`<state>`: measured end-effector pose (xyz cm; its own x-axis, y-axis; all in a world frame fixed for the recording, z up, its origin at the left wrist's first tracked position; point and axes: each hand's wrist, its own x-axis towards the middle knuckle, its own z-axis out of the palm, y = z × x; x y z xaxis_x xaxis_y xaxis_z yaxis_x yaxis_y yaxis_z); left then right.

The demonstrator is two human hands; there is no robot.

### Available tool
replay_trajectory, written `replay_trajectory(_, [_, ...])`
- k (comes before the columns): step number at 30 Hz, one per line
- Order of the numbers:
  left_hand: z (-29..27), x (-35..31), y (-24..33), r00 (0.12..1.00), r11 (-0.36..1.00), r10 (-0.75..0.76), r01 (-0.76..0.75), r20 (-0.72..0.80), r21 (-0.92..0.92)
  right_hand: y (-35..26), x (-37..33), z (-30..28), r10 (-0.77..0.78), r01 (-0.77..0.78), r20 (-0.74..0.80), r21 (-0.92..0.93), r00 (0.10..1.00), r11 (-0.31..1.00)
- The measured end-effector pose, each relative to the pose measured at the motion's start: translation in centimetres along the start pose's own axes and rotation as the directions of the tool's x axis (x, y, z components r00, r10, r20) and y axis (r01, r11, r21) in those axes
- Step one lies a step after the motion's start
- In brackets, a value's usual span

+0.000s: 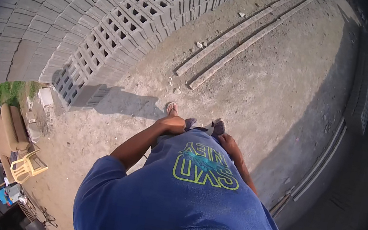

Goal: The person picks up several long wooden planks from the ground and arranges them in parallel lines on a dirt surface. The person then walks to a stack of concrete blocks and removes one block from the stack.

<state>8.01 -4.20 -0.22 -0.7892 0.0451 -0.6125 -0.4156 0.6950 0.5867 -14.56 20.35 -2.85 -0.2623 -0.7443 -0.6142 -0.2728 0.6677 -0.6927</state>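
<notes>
At the left side of my waist, my left hand (173, 124) is closed, with its fingers turned in toward the body. Beside its fingertips shows a small dark mottled piece (190, 123); I cannot tell if the hand grips it. My right hand (229, 144) is at the other side of the waist, fingers curled and partly hidden by my blue shirt (200, 198). Another dark mottled piece (219, 127) lies just beyond it, its kind unclear. What either hand holds is hidden. A foot in a sandal (172, 108) shows past my left hand.
Stacked grey hollow concrete blocks (115, 33) form a long wall at the far left. Two long wooden beams (237, 47) lie on the ground ahead. A yellow plastic chair (28, 166) and a brown sofa (13, 130) stand at left. More boards (319, 164) lie at right, along the shade.
</notes>
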Motion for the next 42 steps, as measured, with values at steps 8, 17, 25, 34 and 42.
replay_trajectory(8, [4.8,5.6,-8.4,0.988,0.836,-0.064,0.131,0.142,-0.532,-1.4,-1.1,4.8,0.257,-0.264,0.138,0.036,0.956,0.964])
replay_trajectory(17, [17.4,30.5,-31.0,0.735,0.685,-0.641,0.418,-0.221,-0.596,13.9,2.7,17.5,0.272,-0.351,-0.327,-0.212,0.905,0.912])
replay_trajectory(25, [20.0,52.3,-44.6,0.642,0.725,-0.655,0.387,-0.399,-0.569,16.7,4.7,14.8,0.360,-0.537,-0.537,-0.218,0.763,0.815])
replay_trajectory(34, [22.1,56.6,-42.9,0.472,0.709,-0.704,0.506,-0.530,-0.491,17.7,2.9,17.5,0.532,-0.564,-0.596,0.156,0.601,0.811])
replay_trajectory(42, [24.8,56.4,-36.4,0.569,0.773,-0.621,0.558,-0.539,-0.302,17.4,6.5,18.9,0.341,-0.608,-0.774,-0.071,0.534,0.790])
